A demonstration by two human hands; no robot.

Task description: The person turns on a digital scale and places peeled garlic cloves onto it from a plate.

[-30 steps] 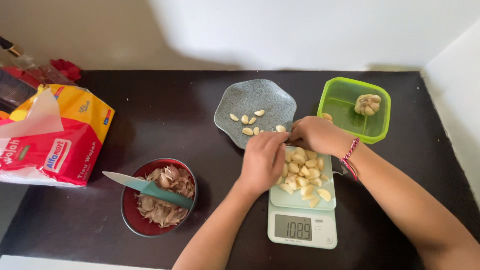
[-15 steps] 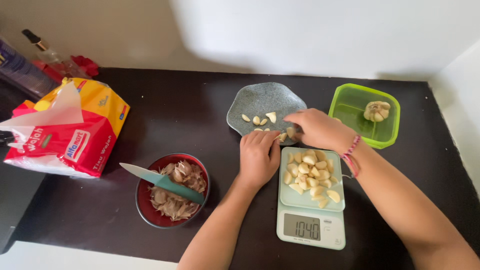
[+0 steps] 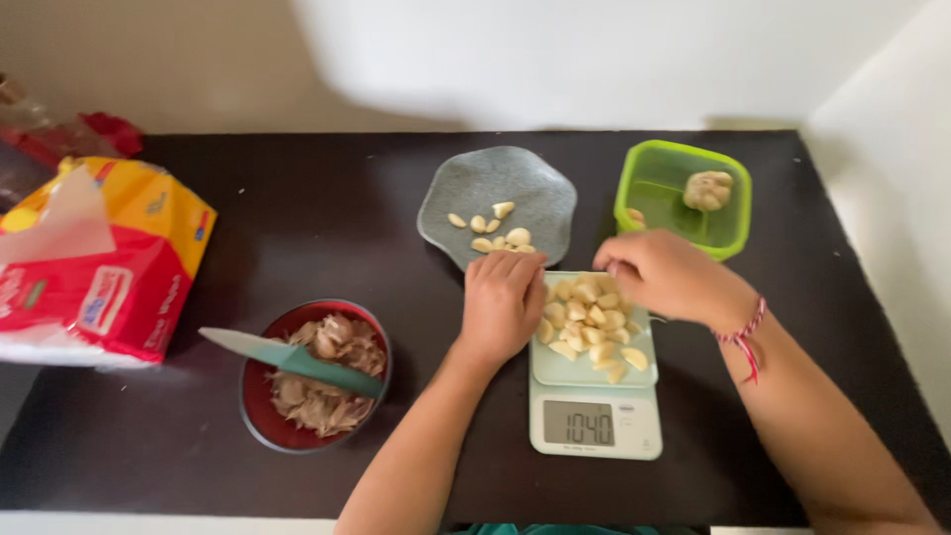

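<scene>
- Step in hand, as I judge it: peeled cloves (image 3: 592,327) piled on the scale (image 3: 594,421), more cloves on the grey plate (image 3: 540,188).
- Left hand (image 3: 502,302) lies fingers-down at the scale's edge, holding nothing visible.
- Right hand (image 3: 666,277) is curled above the pile (contents hidden, cannot tell).
- Next calls for gentle, small additions.

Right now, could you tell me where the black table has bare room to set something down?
Bare table lies between the red-and-yellow bag and the grey plate, and in front, between the red bowl and the kitchen scale. It is crowded around the scale, the plate and the green container.
</scene>
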